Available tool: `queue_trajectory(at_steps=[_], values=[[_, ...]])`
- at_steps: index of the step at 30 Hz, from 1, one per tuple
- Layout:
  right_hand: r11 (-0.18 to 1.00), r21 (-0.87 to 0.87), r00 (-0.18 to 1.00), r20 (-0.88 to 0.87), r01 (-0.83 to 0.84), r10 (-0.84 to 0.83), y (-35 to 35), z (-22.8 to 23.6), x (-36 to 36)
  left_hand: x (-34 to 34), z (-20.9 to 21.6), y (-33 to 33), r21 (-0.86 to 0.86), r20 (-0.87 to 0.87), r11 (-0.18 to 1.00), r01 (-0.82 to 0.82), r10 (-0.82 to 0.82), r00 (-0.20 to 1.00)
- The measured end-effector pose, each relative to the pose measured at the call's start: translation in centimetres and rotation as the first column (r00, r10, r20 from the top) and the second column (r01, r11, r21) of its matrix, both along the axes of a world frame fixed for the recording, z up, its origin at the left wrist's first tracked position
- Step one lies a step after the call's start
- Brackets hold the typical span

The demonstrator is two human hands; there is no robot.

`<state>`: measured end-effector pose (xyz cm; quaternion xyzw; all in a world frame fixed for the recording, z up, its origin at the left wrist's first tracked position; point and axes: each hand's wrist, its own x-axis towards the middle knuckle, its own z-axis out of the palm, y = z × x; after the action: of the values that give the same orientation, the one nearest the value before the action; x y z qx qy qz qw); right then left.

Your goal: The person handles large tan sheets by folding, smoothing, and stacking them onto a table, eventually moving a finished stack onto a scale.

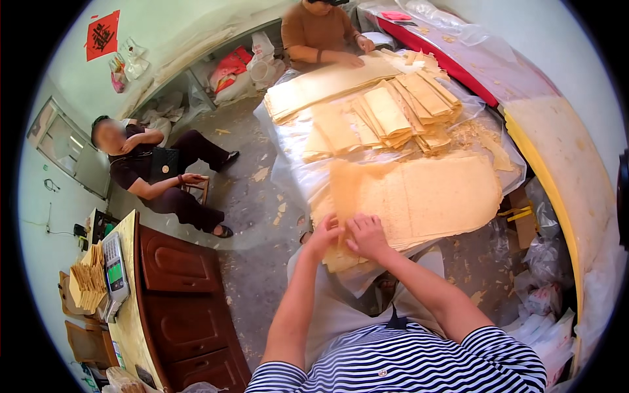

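On the counter (282, 149), the broad layer of thin, pale yellow sheets (439, 196) is spread under the grip and outward to its right. Its long axis is set roughly left to right; the rounded end lies well to the right of both hands, while the left end is met close by them. The left grip (333, 230) is placed at that left end, fingers loosely bent; the right grip (354, 230) is set just beside it, fingers bent over the near left part. Only a narrow gap is left between the two. Whether an edge is pinched by either hand cannot be told. The bulk of the sheets is nearer to the right hand. Beyond the grip, on the far side, folded bundles (386, 111) are laid overlapping; past these, a long layered strip (321, 88) is touched by a co-worker's hand (350, 60). Well to the left of the grip, a red-brown cabinet (180, 262) is seen.
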<state>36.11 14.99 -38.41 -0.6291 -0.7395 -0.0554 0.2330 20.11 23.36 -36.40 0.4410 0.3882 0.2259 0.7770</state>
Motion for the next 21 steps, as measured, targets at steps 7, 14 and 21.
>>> queue_trajectory(at_steps=[7,14,21], values=[[0.996,0.081,0.986,-0.162,-0.029,0.042,-0.5,1.4,0.3,-0.2,-0.4,-3.1,0.281,0.042,0.957,-0.074,0.065,0.997],[0.994,0.096,0.978,-0.194,-0.059,0.076,-0.3,0.6,0.4,0.9,0.7,-4.5,0.181,0.141,0.953,-0.244,0.220,0.965],[0.988,0.094,0.983,-0.129,-0.122,0.133,-0.1,1.3,-0.5,1.5,-0.2,-4.5,0.451,-0.076,0.840,-0.302,0.374,0.924]])
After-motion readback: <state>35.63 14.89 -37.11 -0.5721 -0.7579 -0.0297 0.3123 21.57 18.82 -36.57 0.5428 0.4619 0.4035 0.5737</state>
